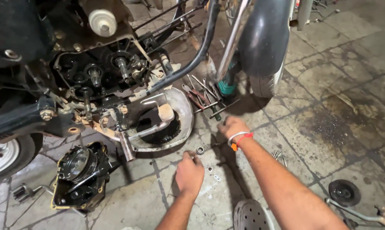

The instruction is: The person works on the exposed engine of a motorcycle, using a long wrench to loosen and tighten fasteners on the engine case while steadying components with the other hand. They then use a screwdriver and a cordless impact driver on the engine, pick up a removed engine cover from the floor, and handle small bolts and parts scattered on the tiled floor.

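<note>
Steel gear [200,150] on floor, touched by left hand [190,172], fingers curled; right hand [231,127] near tools [203,94], grasp hidden.

A small toothed gear [200,150] lies flat on the grimy stone floor, ring-shaped, dull grey metal with a dark centre hole. It sits just beside the fingertips of the left hand [190,172]; whether they touch it is hard to tell. Two tiny pale washers [213,173], possibly nuts, lie near it.
</note>
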